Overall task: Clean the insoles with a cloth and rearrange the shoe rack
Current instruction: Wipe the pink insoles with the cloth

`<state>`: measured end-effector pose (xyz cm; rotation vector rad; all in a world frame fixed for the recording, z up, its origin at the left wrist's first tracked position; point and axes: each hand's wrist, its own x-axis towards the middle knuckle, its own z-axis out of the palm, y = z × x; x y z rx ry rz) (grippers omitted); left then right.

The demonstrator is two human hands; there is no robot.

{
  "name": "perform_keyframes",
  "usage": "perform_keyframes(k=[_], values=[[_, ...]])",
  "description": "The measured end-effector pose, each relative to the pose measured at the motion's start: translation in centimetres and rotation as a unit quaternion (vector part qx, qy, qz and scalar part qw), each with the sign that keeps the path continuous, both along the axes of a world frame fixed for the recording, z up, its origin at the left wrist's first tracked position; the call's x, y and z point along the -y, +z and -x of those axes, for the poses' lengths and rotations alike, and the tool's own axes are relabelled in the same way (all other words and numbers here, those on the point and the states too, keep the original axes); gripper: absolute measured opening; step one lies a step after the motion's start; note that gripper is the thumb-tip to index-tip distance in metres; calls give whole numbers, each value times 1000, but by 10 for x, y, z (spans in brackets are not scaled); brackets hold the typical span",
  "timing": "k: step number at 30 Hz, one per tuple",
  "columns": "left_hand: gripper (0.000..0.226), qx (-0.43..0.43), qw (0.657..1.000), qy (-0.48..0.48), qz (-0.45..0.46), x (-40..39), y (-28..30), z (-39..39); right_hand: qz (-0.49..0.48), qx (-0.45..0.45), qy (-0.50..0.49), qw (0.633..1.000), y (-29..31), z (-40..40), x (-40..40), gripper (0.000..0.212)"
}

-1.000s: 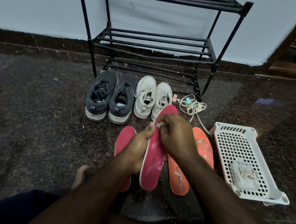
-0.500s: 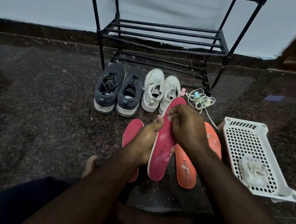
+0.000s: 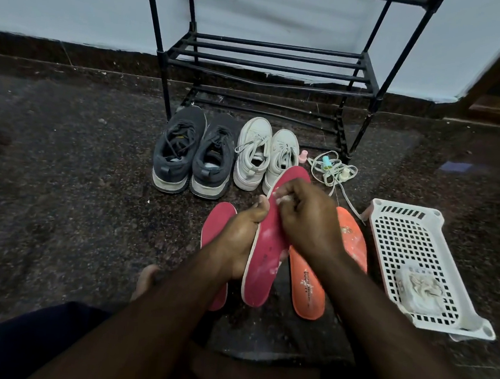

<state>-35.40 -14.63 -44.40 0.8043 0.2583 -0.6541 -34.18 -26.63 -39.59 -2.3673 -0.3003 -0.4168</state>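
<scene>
My left hand [image 3: 239,237] grips a pink insole [image 3: 263,264] by its left edge and holds it tilted above the floor. My right hand [image 3: 304,216] has its fingers curled round a small whitish cloth [image 3: 281,199] pressed on the insole's upper part. A second pink insole [image 3: 215,225] lies on the floor under my left wrist. Orange insoles [image 3: 306,289] lie to the right, partly hidden by my right forearm. An empty black shoe rack [image 3: 270,60] stands against the wall.
A dark grey pair of shoes [image 3: 194,153] and a white pair [image 3: 264,154] stand in front of the rack. Loose laces with small pegs [image 3: 331,169] lie beside them. A white perforated basket [image 3: 410,259] at the right holds a crumpled cloth [image 3: 419,288]. My bare foot [image 3: 145,280] shows at the lower left.
The view has tilted down and to the left, so the rack and shoes sit further right. My right hand has slid slightly along the insole's upper part; the left grip is unchanged.
</scene>
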Motion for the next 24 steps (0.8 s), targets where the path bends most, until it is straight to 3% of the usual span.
perform_keyframes(k=[2,8,14,17,21,24], values=[[64,-5,1000,21,4,1,1,0,15,14,26,999,-1,5,-5,15],[62,22,998,-43,-29,-4,7,0,-8,39,-25,999,7,-10,2,17],[47,47,998,-20,-35,-4,9,3,7,18,2,1000,6,-7,1,17],[62,78,992,-70,-65,-9,8,5,-36,2,-52,998,14,-17,14,16],[43,79,993,-69,-56,-8,17,9,-68,-17,-77,995,25,-22,28,17],[60,49,994,-65,-69,-8,25,11,-53,-33,-59,996,23,-19,24,21]])
